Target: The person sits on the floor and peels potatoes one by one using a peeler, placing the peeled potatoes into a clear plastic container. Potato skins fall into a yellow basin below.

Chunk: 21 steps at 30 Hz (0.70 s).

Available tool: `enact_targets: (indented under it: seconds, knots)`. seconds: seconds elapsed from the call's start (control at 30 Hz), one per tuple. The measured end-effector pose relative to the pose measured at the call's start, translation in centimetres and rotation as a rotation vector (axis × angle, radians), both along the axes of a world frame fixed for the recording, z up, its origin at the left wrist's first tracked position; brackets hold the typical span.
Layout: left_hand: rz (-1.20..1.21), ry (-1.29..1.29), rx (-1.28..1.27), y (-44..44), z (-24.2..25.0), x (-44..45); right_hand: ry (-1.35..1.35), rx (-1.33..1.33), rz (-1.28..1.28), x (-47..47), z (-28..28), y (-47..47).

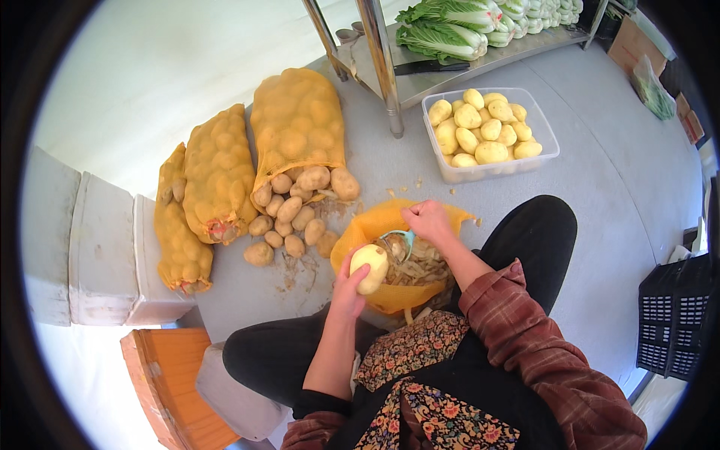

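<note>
A mostly peeled potato (pixel 369 271) with a small brown patch near its upper end rests in my left hand (pixel 350 289), the thumb across its side. My right hand (pixel 430 224) grips a light-blue vegetable peeler (pixel 409 243), its blade just beyond the potato and apart from it. Both hands are over an open yellow mesh sack (pixel 360 228) between my legs, with potato peelings (pixel 419 270) heaped inside. Past it, toward the upper right, peeled potatoes (pixel 490 130) fill a clear plastic tub (pixel 495 171) on the floor.
Unpeeled potatoes (pixel 289 209) spill from a mesh sack (pixel 297 118) at the left. Two closed potato sacks (pixel 219 169) lean beside it. Napa cabbages (pixel 444 39) and a knife (pixel 430 67) lie on a low metal shelf (pixel 416 90). A black plastic crate (pixel 672 318) stands at the right.
</note>
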<state>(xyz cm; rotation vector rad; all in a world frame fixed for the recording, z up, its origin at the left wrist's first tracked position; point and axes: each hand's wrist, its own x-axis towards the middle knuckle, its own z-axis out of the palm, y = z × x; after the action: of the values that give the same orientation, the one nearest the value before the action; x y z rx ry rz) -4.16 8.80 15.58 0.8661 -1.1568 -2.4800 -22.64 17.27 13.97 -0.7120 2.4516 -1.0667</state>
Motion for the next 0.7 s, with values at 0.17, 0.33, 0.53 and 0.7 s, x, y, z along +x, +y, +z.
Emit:
enact_targets:
  seconds: [0.17,0.33,0.53,0.7]
  knots:
    - [0.060,0.065,0.303,0.3,-0.2,-0.2,0.008,-0.143,-0.051,0.7,0.4,-0.3]
    - [0.051,0.070,0.350,0.9,-0.2,-0.7,0.147,-0.287,0.029,1.6,0.4,-0.6]
    - [-0.148,0.130,0.323,0.4,-1.0,-0.3,-0.075,-0.126,-0.013,1.2,0.3,-0.6]
    - [-0.130,0.071,0.320,0.2,-1.2,0.1,0.049,0.097,-0.071,-0.1,-0.4,-0.2]
